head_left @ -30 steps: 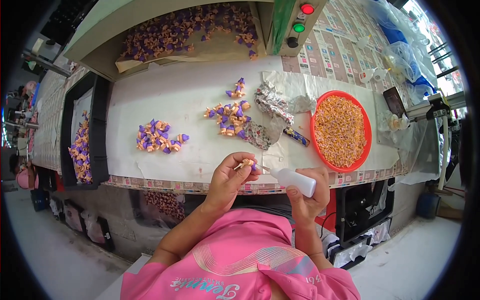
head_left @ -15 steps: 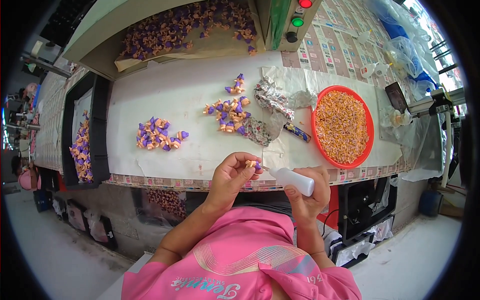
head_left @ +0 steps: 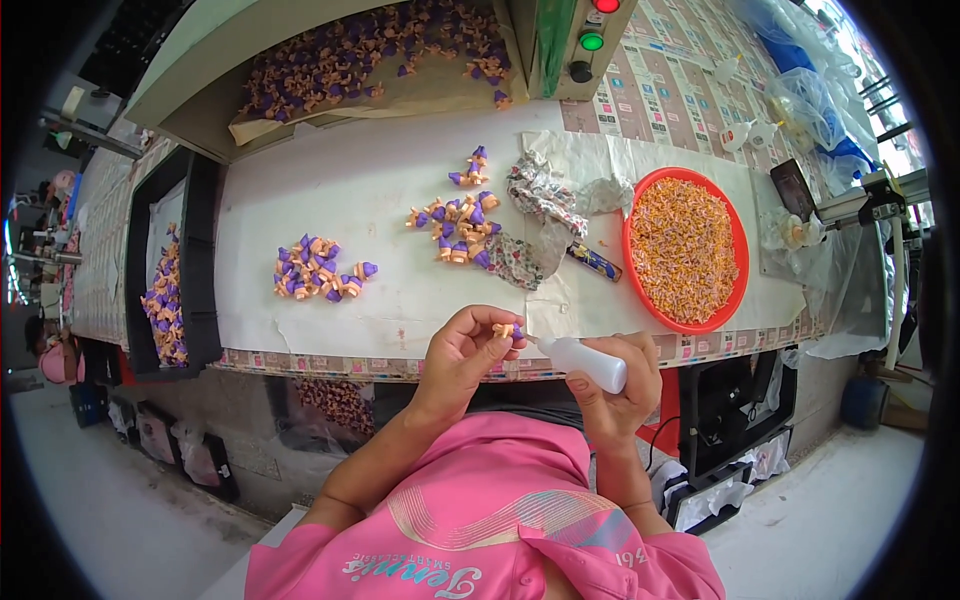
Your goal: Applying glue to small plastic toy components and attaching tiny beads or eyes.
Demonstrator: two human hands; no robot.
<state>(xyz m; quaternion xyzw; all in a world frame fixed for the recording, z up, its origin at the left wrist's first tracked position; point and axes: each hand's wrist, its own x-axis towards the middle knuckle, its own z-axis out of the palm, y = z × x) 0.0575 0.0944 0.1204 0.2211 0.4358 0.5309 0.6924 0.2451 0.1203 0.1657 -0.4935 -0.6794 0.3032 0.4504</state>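
Note:
Between thumb and fingers, my left hand [head_left: 456, 360] pinches a small figurine part [head_left: 507, 332], peach-coloured with purple. My right hand [head_left: 622, 385] is wrapped round a white squeeze bottle [head_left: 588, 363], tilted so its thin nozzle points left. The nozzle tip is at or very close to the figurine part; whether it touches, I cannot tell. Beyond my hands, one pile of similar figurine parts [head_left: 455, 228] lies mid-table. Another pile of them [head_left: 318, 268] lies further left on the white sheet [head_left: 390, 320].
A red round basin [head_left: 741, 270] of tiny orange-and-white pieces stands on the right. Crumpled patterned cloth [head_left: 545, 195] and a dark printed tube [head_left: 594, 263] lie left of it. A black tray [head_left: 205, 260] holds more parts at left. A machine housing [head_left: 190, 75] with parts rises behind.
The bottle and my right hand have shifted very slightly. My left hand keeps its pinch on the figurine part in nearly the same place.

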